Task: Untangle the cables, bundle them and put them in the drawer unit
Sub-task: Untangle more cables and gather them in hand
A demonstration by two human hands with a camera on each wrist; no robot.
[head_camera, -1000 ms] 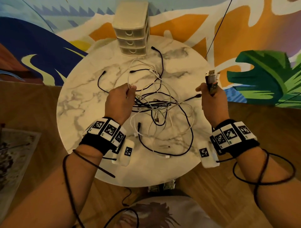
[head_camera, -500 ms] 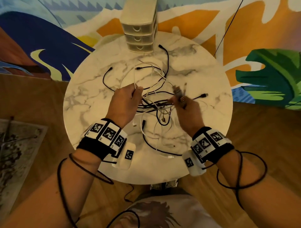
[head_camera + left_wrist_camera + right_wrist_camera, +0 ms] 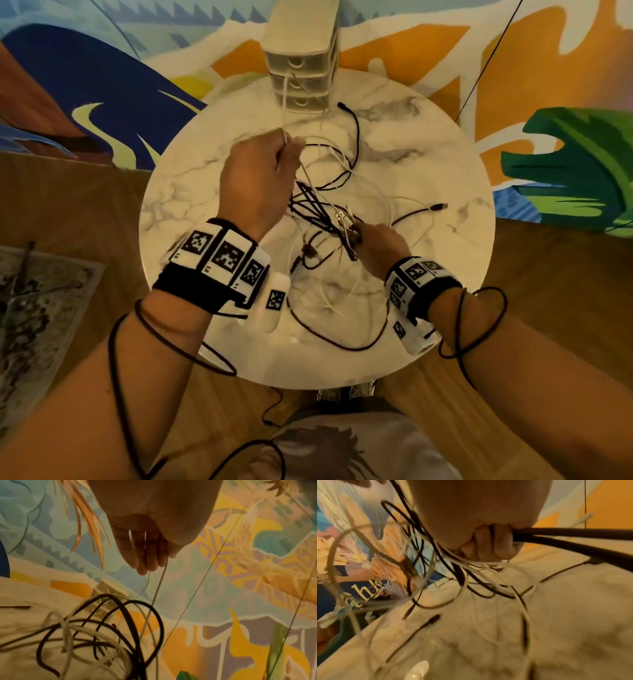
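A tangle of black and white cables (image 3: 329,219) lies on the round marble table (image 3: 428,150). My left hand (image 3: 263,171) is raised over the table's middle and pinches a white cable (image 3: 157,586), which hangs taut from its fingers (image 3: 150,555). My right hand (image 3: 373,246) is lower, at the tangle's right side, and grips black cables (image 3: 573,534) with several plug ends (image 3: 344,219) sticking out of the fist (image 3: 488,547). The small cream drawer unit (image 3: 301,58) stands at the table's far edge, its drawers closed.
A black cable end (image 3: 440,206) lies loose at the right of the table. Another black cable (image 3: 342,339) loops toward the near edge. Wooden floor surrounds the table, a patterned rug (image 3: 34,308) lies at left, and a painted wall rises behind.
My right hand came in from the table's right edge, down into the tangle with its plugs. My left hand rose and moved away, pulling the white cable up.
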